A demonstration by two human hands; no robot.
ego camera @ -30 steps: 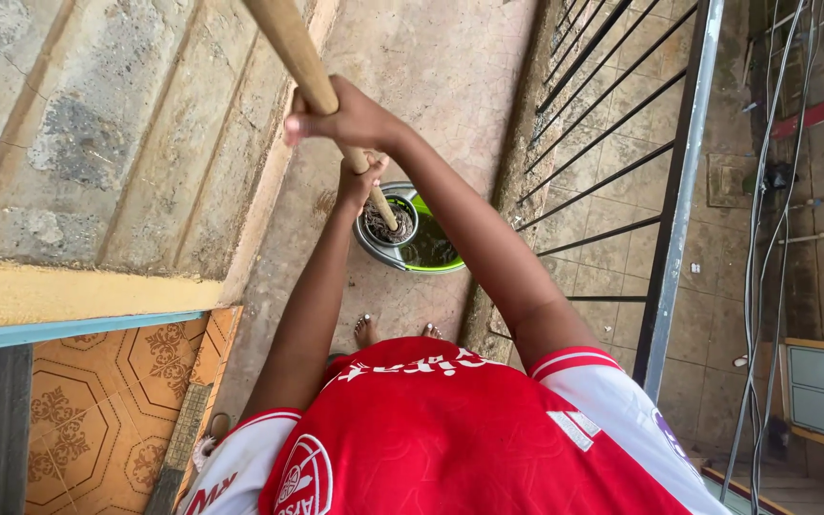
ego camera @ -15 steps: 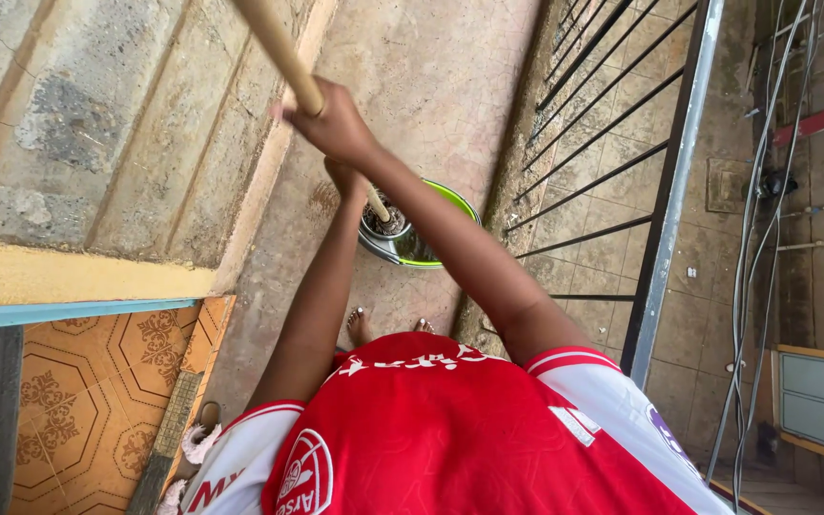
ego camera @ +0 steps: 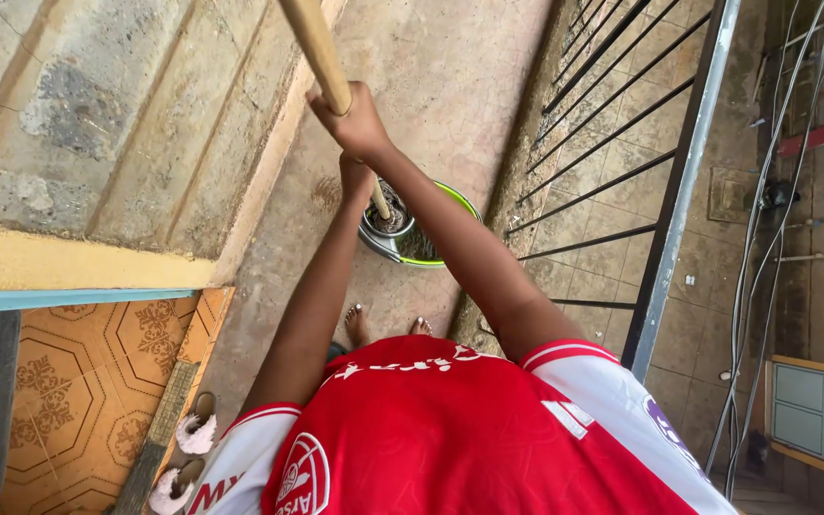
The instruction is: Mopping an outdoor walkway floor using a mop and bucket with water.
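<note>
1. A wooden mop handle (ego camera: 319, 52) is gripped by both hands and runs down from the top edge of the view into a bucket.
2. The right hand (ego camera: 355, 122) is wrapped shut around the handle, higher up the shaft.
3. The left hand (ego camera: 357, 178) is closed on the same handle lower down, just above the bucket.
4. The green-rimmed bucket (ego camera: 422, 250) stands on the concrete walkway floor (ego camera: 431, 86), ahead of the bare feet (ego camera: 360, 324).
5. The dark mop head (ego camera: 393, 219) is seen inside the bucket's wringer cup, at the handle's lower end.
6. A black metal railing (ego camera: 679, 191) runs along the right of the walkway.
7. A red and white jersey (ego camera: 431, 439) fills the lower part of the view.
8. A pair of fluffy pink slippers (ego camera: 188, 453) lies at the lower left, beside patterned orange floor tiles (ego camera: 97, 372).
</note>
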